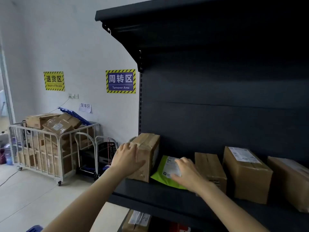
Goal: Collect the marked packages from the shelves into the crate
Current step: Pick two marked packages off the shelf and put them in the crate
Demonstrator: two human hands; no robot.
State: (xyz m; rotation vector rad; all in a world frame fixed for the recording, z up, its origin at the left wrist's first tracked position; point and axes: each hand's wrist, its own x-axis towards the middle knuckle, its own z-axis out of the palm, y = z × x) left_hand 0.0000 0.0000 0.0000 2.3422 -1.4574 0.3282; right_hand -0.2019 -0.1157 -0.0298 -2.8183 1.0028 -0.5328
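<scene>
On the dark shelf [167, 196] stands a taped brown cardboard box [148, 148] at the left end. My left hand [127, 157] lies flat against its near side, fingers spread. Right of it a green mailer bag with a white label [165, 168] leans on the shelf. My right hand [187, 173] rests on that bag over the label, fingers loosely bent. No crate is clearly in view.
Three more cardboard boxes stand to the right: one [211, 169], one with a label [247, 173], one at the edge [291, 180]. A lower shelf holds a package [137, 221]. A wheeled cage cart [50, 148] full of boxes stands at the left wall.
</scene>
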